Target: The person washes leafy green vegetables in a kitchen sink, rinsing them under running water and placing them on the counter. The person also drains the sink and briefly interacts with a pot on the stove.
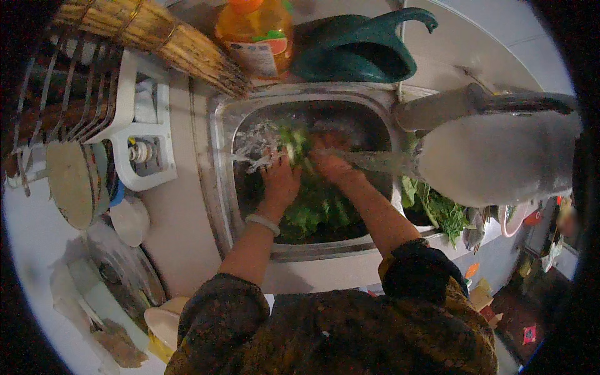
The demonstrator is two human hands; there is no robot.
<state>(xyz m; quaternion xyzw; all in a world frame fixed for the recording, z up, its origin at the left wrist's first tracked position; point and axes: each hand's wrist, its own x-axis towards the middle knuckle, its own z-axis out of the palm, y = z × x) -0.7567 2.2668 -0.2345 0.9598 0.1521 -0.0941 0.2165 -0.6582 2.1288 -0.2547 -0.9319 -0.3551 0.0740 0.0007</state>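
Both hands are down in a stainless steel sink (220, 187) with leafy green vegetables (316, 211). My left hand (282, 173) touches the pale stems near the sink's middle, a bracelet on its wrist. My right hand (330, 161) is on the other side of the same stems, blurred, its fingers partly hidden by water. Whether either hand grips the stems is not clear. A stream of water (375, 160) runs from the faucet (497, 157) at the right, across my right hand, and splashes at the sink's left side. Dark green leaves lie below both hands.
Behind the sink stand a bottle of orange liquid (258, 42), a green plastic scoop-like container (356, 51) and a bundled whisk brush (159, 37). A dish rack (124, 164) with plates (72, 185) is at left. More greens (436, 206) lie right, below the faucet.
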